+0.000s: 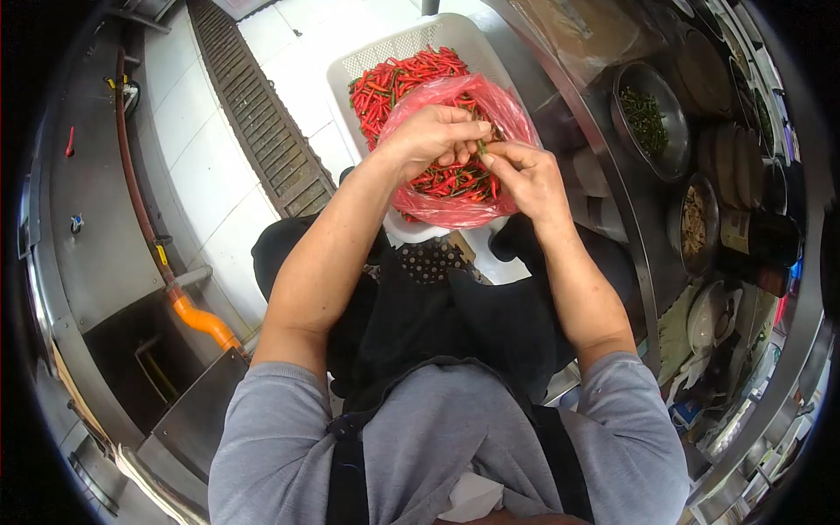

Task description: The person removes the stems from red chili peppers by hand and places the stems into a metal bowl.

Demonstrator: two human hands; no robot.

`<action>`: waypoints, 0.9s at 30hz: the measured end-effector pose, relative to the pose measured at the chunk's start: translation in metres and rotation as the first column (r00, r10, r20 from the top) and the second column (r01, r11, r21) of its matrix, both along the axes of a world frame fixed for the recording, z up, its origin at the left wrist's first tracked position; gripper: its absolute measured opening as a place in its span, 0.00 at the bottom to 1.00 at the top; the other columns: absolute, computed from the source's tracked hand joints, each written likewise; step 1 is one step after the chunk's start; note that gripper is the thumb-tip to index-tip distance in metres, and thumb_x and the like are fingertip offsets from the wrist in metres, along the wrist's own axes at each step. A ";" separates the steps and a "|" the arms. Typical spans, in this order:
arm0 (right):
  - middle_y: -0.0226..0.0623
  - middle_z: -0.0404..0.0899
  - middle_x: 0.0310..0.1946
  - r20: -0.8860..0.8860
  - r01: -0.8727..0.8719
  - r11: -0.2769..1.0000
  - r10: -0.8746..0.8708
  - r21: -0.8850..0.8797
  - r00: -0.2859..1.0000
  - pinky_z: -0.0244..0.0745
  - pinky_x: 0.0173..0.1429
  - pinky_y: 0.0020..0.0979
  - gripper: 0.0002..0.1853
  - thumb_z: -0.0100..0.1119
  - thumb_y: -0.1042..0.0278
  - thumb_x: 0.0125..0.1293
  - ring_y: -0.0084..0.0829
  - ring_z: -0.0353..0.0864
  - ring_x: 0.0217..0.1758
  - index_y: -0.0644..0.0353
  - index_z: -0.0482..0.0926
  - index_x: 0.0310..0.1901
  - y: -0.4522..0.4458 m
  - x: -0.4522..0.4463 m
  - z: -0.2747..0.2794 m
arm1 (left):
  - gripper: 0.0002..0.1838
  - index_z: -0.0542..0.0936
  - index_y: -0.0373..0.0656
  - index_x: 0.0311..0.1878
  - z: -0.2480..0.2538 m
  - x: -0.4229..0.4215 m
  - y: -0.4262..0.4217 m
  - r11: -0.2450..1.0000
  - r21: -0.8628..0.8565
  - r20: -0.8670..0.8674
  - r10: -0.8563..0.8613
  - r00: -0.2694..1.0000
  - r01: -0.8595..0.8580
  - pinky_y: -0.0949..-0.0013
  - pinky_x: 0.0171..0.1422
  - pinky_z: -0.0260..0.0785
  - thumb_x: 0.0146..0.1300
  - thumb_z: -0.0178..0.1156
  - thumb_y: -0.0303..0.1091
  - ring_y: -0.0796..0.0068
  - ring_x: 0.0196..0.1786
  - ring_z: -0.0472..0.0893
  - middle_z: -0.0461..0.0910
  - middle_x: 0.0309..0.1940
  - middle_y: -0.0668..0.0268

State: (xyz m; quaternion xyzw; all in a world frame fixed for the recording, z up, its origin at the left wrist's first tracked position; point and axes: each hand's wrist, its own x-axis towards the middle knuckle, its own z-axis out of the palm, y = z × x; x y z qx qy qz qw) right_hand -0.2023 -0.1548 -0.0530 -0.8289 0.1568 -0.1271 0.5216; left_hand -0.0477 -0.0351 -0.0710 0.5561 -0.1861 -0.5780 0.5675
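A white plastic basket (pixel 346 118) in front of me holds many red chili peppers (pixel 385 85). On its near part lies an open pink plastic bag (pixel 429 213) with more red chilies (pixel 455 182) inside. Over the bag, my left hand (pixel 435 137) is closed in a pinch on something small and greenish, which looks like a chili stem. My right hand (pixel 530 179) pinches at the same small thing from the other side, its fingertips close to those of my left hand. The fingers hide most of what they hold.
At the right, a metal shelf (pixel 619 175) bears a metal bowl of green pieces (pixel 646 118) and a bowl of pale brown food (pixel 694 220). A floor drain grate (pixel 262 114) runs at the left, beside an orange pipe (pixel 203 322) and a steel counter (pixel 87 175).
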 end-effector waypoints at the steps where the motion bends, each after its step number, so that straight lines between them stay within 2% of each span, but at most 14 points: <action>1: 0.36 0.82 0.31 0.000 0.004 1.000 -0.004 0.002 1.000 0.70 0.34 0.26 0.10 0.64 0.69 0.61 0.23 0.76 0.29 0.66 0.83 0.39 -0.001 -0.002 0.001 | 0.13 0.81 0.42 0.38 -0.004 -0.001 -0.003 1.000 0.002 0.000 -0.004 1.000 0.004 0.82 0.27 0.62 0.64 0.63 0.44 0.86 0.27 0.76 0.81 0.28 0.71; 3: 0.36 0.81 0.28 -0.098 -0.082 0.996 0.078 -0.034 0.992 0.70 0.37 0.27 0.08 0.64 0.72 0.60 0.23 0.77 0.31 0.66 0.84 0.39 -0.001 -0.005 0.006 | 0.13 0.81 0.42 0.37 -0.010 -0.003 -0.007 0.999 -0.015 -0.126 -0.045 0.991 0.044 0.81 0.27 0.61 0.64 0.63 0.43 0.85 0.26 0.75 0.81 0.28 0.72; 4: 0.38 0.81 0.28 -0.063 -0.114 0.992 0.111 -0.045 0.992 0.71 0.38 0.28 0.08 0.63 0.73 0.59 0.27 0.79 0.31 0.66 0.84 0.39 -0.001 -0.006 0.006 | 0.13 0.82 0.42 0.36 -0.012 -0.005 -0.008 0.998 0.007 -0.152 -0.061 0.987 0.063 0.80 0.27 0.60 0.64 0.64 0.43 0.85 0.25 0.75 0.81 0.27 0.72; 7: 0.41 0.81 0.31 0.032 -0.150 0.979 0.156 -0.139 0.987 0.74 0.38 0.31 0.06 0.62 0.73 0.59 0.37 0.82 0.34 0.63 0.84 0.38 0.001 -0.010 0.004 | 0.12 0.82 0.43 0.34 -0.013 -0.008 -0.009 0.994 -0.015 -0.154 -0.105 0.982 0.104 0.79 0.26 0.60 0.64 0.64 0.43 0.86 0.24 0.73 0.80 0.25 0.72; 8: 0.41 0.81 0.31 0.032 -0.148 0.979 0.154 -0.140 0.988 0.74 0.38 0.31 0.06 0.62 0.73 0.59 0.37 0.82 0.34 0.63 0.84 0.38 0.002 -0.012 0.005 | 0.12 0.82 0.43 0.34 -0.012 -0.008 -0.009 0.994 -0.015 -0.154 -0.107 0.982 0.106 0.79 0.26 0.60 0.64 0.64 0.43 0.86 0.24 0.73 0.80 0.25 0.72; 10: 0.41 0.81 0.33 0.062 -0.160 0.954 0.181 -0.252 0.982 0.75 0.39 0.34 0.06 0.62 0.74 0.59 0.41 0.82 0.35 0.61 0.83 0.39 0.004 -0.013 0.007 | 0.12 0.82 0.42 0.33 -0.004 -0.008 -0.007 0.989 0.011 -0.060 -0.148 0.987 0.148 0.79 0.25 0.59 0.64 0.64 0.42 0.86 0.21 0.71 0.78 0.22 0.72; 14: 0.41 0.81 0.35 0.021 -0.209 0.923 0.228 -0.322 0.973 0.76 0.41 0.35 0.07 0.62 0.74 0.59 0.43 0.82 0.36 0.60 0.83 0.39 0.013 -0.019 0.012 | 0.13 0.82 0.42 0.33 -0.007 -0.010 -0.004 0.989 -0.001 -0.087 -0.150 0.985 0.150 0.79 0.23 0.58 0.63 0.64 0.42 0.86 0.19 0.68 0.76 0.19 0.73; 17: 0.39 0.81 0.35 0.004 -0.329 0.856 0.360 -0.399 0.933 0.75 0.43 0.31 0.06 0.63 0.75 0.59 0.38 0.82 0.37 0.62 0.84 0.38 0.025 -0.020 0.009 | 0.12 0.82 0.41 0.34 -0.012 -0.011 -0.005 0.984 0.061 -0.060 -0.163 0.985 0.166 0.78 0.25 0.62 0.65 0.62 0.41 0.83 0.21 0.71 0.77 0.21 0.72; 19: 0.36 0.80 0.35 0.159 -0.187 0.971 0.210 -0.151 0.965 0.74 0.45 0.28 0.05 0.64 0.75 0.58 0.32 0.81 0.39 0.63 0.84 0.37 0.024 -0.017 0.006 | 0.12 0.82 0.40 0.36 -0.011 -0.011 -0.005 0.996 0.031 -0.033 -0.078 0.996 0.079 0.77 0.32 0.68 0.67 0.59 0.39 0.80 0.26 0.76 0.78 0.24 0.70; 20: 0.32 0.80 0.35 0.157 -0.087 0.996 0.089 -0.018 0.984 0.74 0.44 0.26 0.08 0.67 0.73 0.56 0.26 0.80 0.39 0.60 0.86 0.38 0.019 -0.014 0.008 | 0.12 0.82 0.40 0.36 -0.012 -0.011 -0.003 0.997 0.030 -0.034 -0.076 0.997 0.077 0.77 0.32 0.68 0.67 0.59 0.39 0.80 0.26 0.76 0.78 0.24 0.70; 21: 0.30 0.80 0.36 0.162 0.001 1.000 -0.006 0.028 0.987 0.72 0.39 0.24 0.08 0.67 0.73 0.58 0.22 0.79 0.36 0.62 0.86 0.39 0.011 -0.012 0.008 | 0.12 0.80 0.40 0.39 -0.011 -0.011 -0.002 0.997 -0.006 -0.102 -0.075 0.992 0.075 0.76 0.35 0.69 0.67 0.58 0.40 0.78 0.30 0.78 0.79 0.29 0.68; 23: 0.30 0.81 0.32 -0.001 0.235 0.859 -0.263 0.456 0.965 0.69 0.32 0.21 0.07 0.66 0.73 0.60 0.19 0.78 0.31 0.64 0.85 0.39 0.004 -0.012 0.011 | 0.13 0.78 0.39 0.44 -0.011 -0.011 0.000 0.995 -0.081 -0.236 -0.083 0.968 0.065 0.73 0.41 0.72 0.68 0.55 0.41 0.74 0.36 0.80 0.80 0.38 0.64; 24: 0.30 0.81 0.28 -0.057 0.300 0.788 -0.321 0.538 0.945 0.65 0.27 0.19 0.07 0.64 0.73 0.62 0.17 0.76 0.26 0.66 0.84 0.40 0.000 -0.013 0.009 | 0.14 0.76 0.39 0.47 -0.005 -0.014 0.001 0.985 -0.139 -0.277 -0.140 0.951 0.104 0.72 0.41 0.73 0.68 0.54 0.41 0.73 0.36 0.80 0.80 0.40 0.62; 27: 0.32 0.81 0.25 0.015 0.299 0.762 -0.375 0.574 0.927 0.65 0.26 0.18 0.09 0.64 0.73 0.63 0.16 0.76 0.24 0.66 0.83 0.43 0.000 -0.012 0.000 | 0.14 0.76 0.39 0.47 0.010 -0.022 0.002 0.958 -0.199 -0.283 -0.256 0.924 0.205 0.75 0.37 0.73 0.68 0.54 0.39 0.74 0.35 0.81 0.80 0.40 0.63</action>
